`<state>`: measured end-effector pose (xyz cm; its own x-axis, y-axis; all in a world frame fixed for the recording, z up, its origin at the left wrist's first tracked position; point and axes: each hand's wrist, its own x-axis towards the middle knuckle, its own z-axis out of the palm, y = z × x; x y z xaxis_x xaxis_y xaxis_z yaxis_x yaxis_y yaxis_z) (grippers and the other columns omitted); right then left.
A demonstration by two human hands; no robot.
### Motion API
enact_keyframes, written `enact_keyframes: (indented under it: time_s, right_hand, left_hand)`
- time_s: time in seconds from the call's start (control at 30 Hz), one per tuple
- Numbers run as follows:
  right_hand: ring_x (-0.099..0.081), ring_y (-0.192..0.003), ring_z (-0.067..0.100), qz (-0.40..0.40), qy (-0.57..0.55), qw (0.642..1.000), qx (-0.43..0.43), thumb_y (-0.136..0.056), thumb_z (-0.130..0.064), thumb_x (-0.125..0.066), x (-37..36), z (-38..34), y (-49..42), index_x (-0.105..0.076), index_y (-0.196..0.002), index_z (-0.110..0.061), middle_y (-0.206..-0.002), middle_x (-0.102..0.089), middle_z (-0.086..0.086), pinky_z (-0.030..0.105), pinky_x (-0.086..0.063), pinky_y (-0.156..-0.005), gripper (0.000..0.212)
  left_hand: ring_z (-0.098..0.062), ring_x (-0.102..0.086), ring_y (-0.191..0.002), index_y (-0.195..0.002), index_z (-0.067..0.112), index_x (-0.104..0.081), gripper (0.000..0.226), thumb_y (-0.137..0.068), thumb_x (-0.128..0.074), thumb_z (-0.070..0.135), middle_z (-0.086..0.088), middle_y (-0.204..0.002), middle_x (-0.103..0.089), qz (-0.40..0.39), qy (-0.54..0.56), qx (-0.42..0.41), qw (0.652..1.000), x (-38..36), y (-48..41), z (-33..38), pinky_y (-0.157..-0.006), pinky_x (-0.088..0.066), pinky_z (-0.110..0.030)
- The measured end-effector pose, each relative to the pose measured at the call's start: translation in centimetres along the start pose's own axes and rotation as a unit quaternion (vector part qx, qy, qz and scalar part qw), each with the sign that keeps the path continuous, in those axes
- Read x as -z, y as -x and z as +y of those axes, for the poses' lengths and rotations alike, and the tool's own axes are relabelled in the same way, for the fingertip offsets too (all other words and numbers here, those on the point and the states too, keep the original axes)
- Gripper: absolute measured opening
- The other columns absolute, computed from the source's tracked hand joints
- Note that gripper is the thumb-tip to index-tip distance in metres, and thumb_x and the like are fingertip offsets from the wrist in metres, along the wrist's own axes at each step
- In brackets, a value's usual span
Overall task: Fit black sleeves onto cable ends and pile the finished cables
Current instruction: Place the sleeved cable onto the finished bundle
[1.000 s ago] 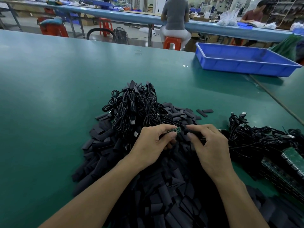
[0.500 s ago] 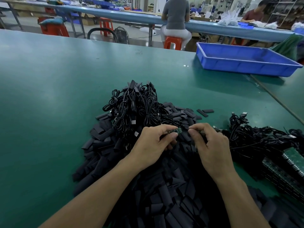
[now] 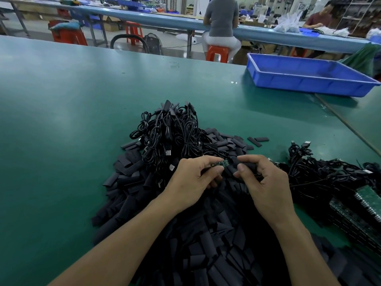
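1. The left hand [image 3: 191, 180] is closed in a pinch, thumb and forefinger gripping a cable end that carries a small green circuit board [image 3: 223, 163]. The board's tip pokes out toward the other hand.
2. The right hand [image 3: 268, 186] has its fingers curled round a black sleeve [image 3: 250, 166], held just beside the board. Whether sleeve and board touch cannot be told.
3. Both hands hover over the sleeve heap [image 3: 185, 244], a wide mound of flat black sleeves reaching to the near edge of the view.
4. At the far side of the sleeve heap lies a pile of coiled black cables [image 3: 171, 137], several with sleeves on their ends.
5. Right of the sleeve heap sprawls a second tangle of cables [image 3: 321, 174], USB plugs sticking up, and beyond it stacked green circuit boards [image 3: 367, 203].
6. Two loose sleeves [image 3: 258, 139] lie on the green table [image 3: 61, 120] just past the heap's far right corner.
7. Well beyond the heap, to the far right, sits a blue plastic tray [image 3: 299, 85]; only its blue floor shows inside.
8. Farther back, a person [image 3: 220, 19] sits on an orange stool [image 3: 217, 53] at a long bench.
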<state>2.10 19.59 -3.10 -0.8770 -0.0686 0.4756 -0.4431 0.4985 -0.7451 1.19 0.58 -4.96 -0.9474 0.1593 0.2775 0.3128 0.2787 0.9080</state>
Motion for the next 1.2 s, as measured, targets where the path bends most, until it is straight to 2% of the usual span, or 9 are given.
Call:
enact_keyframes:
  time_s: [0.07,0.17,0.37,0.53,0.6,0.73,0.93,1.1,1.2]
  right_hand:
    - [-0.070,-0.083,-0.003,0.002,-0.022,1.000,-0.013,-0.089,-0.013,-0.073,0.12,-0.01,-0.05,-0.069,-0.103,-0.033,-0.090,-0.073,-0.023,0.007,-0.049,-0.074,0.026]
    - [-0.067,-0.090,-0.005,-0.001,-0.022,1.000,-0.022,-0.081,-0.019,-0.081,0.31,-0.10,-0.15,-0.071,-0.103,-0.036,-0.098,-0.070,-0.029,0.008,-0.049,-0.078,0.029]
    - [-0.065,-0.087,-0.011,0.003,-0.033,0.999,-0.022,-0.080,-0.019,-0.080,0.39,-0.16,-0.29,-0.069,-0.097,-0.039,-0.093,-0.069,-0.034,0.002,-0.044,-0.075,0.028]
    - [-0.068,-0.083,-0.003,0.015,-0.054,0.998,-0.022,-0.077,-0.036,-0.072,0.37,-0.29,-0.32,-0.069,-0.093,-0.041,-0.085,-0.073,-0.023,0.007,-0.047,-0.074,0.017]
    - [-0.069,-0.083,-0.001,0.014,-0.059,0.998,-0.024,-0.076,-0.038,-0.071,0.35,-0.27,-0.30,-0.070,-0.092,-0.041,-0.082,-0.074,-0.018,0.008,-0.047,-0.075,0.016]
    - [-0.068,-0.083,-0.004,0.000,-0.046,0.999,-0.017,-0.080,-0.024,-0.078,0.27,-0.25,-0.27,-0.069,-0.090,-0.043,-0.087,-0.073,-0.025,0.006,-0.046,-0.075,0.023]
    - [-0.067,-0.091,-0.007,-0.020,-0.045,0.998,-0.029,-0.073,-0.042,-0.074,0.40,-0.35,-0.25,-0.070,-0.095,-0.043,-0.096,-0.070,-0.032,0.006,-0.046,-0.080,0.023]
    - [-0.068,-0.084,-0.003,-0.032,-0.048,0.997,-0.045,-0.071,-0.044,-0.075,0.62,-0.07,-0.32,-0.072,-0.096,-0.044,-0.089,-0.073,-0.024,0.010,-0.049,-0.076,0.025]
    - [-0.069,-0.081,-0.002,-0.062,-0.055,0.995,-0.054,-0.069,-0.044,-0.075,0.98,-0.02,-0.33,-0.073,-0.095,-0.042,-0.088,-0.074,-0.022,0.010,-0.050,-0.073,0.026]
  left_hand:
    - [-0.010,-0.070,-0.066,-0.121,0.018,-0.070,0.024,-0.098,-0.064,0.016,0.003,-0.080,-0.074,-0.002,-0.006,-0.003,1.000,0.00,-0.04,0.10,-0.063,-0.054,-0.019]
    - [-0.010,-0.069,-0.065,-0.121,0.017,-0.070,0.024,-0.098,-0.063,0.016,0.001,-0.079,-0.074,-0.008,-0.010,-0.005,1.000,0.04,-0.06,0.25,-0.062,-0.054,-0.019]
    - [-0.012,-0.068,-0.064,-0.120,0.017,-0.071,0.023,-0.099,-0.061,0.016,0.002,-0.079,-0.073,-0.011,-0.009,-0.011,1.000,0.05,-0.05,0.31,-0.059,-0.053,-0.019]
    - [-0.011,-0.068,-0.064,-0.119,0.019,-0.071,0.022,-0.099,-0.062,0.018,0.006,-0.082,-0.074,-0.016,-0.008,-0.013,1.000,-0.03,-0.03,0.14,-0.059,-0.053,-0.019]
    - [-0.012,-0.068,-0.064,-0.118,0.020,-0.071,0.021,-0.099,-0.062,0.019,0.006,-0.081,-0.074,-0.019,-0.007,-0.013,1.000,-0.05,-0.06,0.10,-0.059,-0.052,-0.019]
    - [-0.012,-0.067,-0.064,-0.117,0.022,-0.071,0.021,-0.099,-0.061,0.022,0.009,-0.080,-0.074,-0.030,-0.001,-0.013,0.999,-0.05,-0.08,-0.03,-0.058,-0.051,-0.016]
    - [-0.008,-0.067,-0.064,-0.118,0.026,-0.070,0.023,-0.098,-0.059,0.028,0.011,-0.079,-0.073,-0.035,0.001,-0.015,0.999,-0.02,-0.05,-0.04,-0.059,-0.049,-0.015]
    - [-0.003,-0.067,-0.067,-0.116,0.037,-0.069,0.025,-0.098,-0.062,0.021,0.010,-0.080,-0.074,-0.050,0.018,-0.029,0.998,0.14,-0.01,0.33,-0.062,-0.047,-0.011]
    - [0.003,-0.068,-0.073,-0.118,0.026,-0.072,0.024,-0.097,-0.064,0.019,0.016,-0.081,-0.074,-0.064,0.006,-0.039,0.997,0.23,0.03,0.37,-0.067,-0.047,-0.007]
